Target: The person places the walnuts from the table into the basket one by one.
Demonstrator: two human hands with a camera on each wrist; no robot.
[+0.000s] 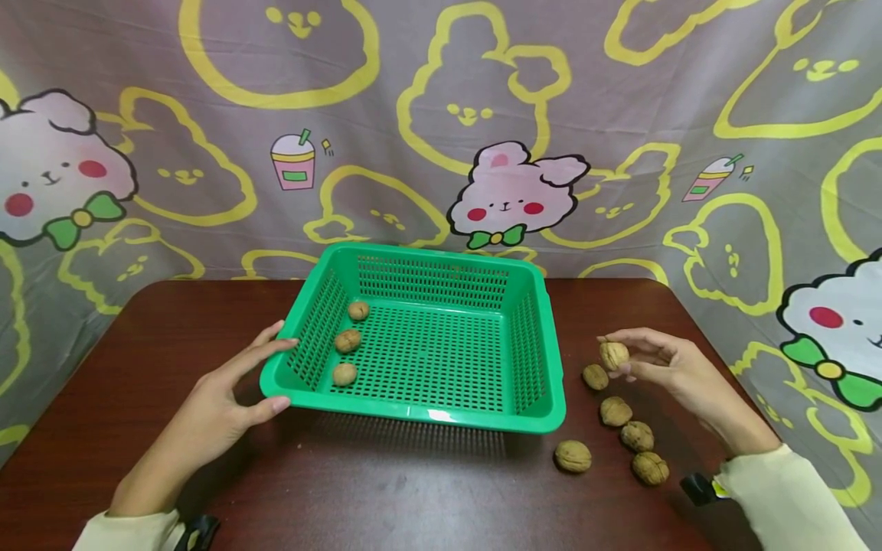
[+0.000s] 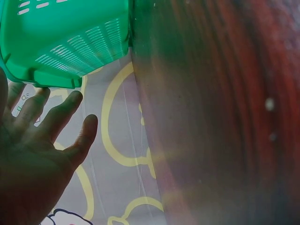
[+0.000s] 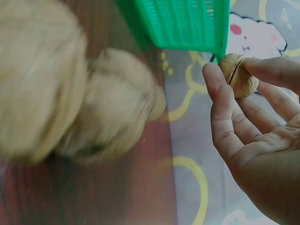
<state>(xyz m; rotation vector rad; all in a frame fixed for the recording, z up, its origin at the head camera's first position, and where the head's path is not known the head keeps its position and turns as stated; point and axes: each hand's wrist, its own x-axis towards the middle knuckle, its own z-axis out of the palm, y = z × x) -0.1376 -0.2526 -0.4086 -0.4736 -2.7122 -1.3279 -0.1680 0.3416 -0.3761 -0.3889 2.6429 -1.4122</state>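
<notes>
Between the thumb and fingertips of my right hand (image 1: 678, 371) a walnut (image 1: 614, 355) is pinched, held just above the table. In the right wrist view the same walnut (image 3: 238, 76) shows a dark seam. Below that hand, several more walnuts (image 1: 615, 412) lie on the table to the right of a green plastic basket (image 1: 406, 411). Inside the basket, three walnuts (image 1: 347, 340) sit in a row along its left side. My left hand (image 1: 213, 405) is at the basket's left rim, its fingers spread and fairly straight, the fingertips touching the rim.
Everything stands on a dark reddish-brown wooden table (image 1: 386, 490). A grey cloth (image 1: 413, 138) with yellow outlines and cartoon rabbits hangs behind and beside it. One walnut (image 1: 573, 456) lies apart from the others, near the basket's front right corner.
</notes>
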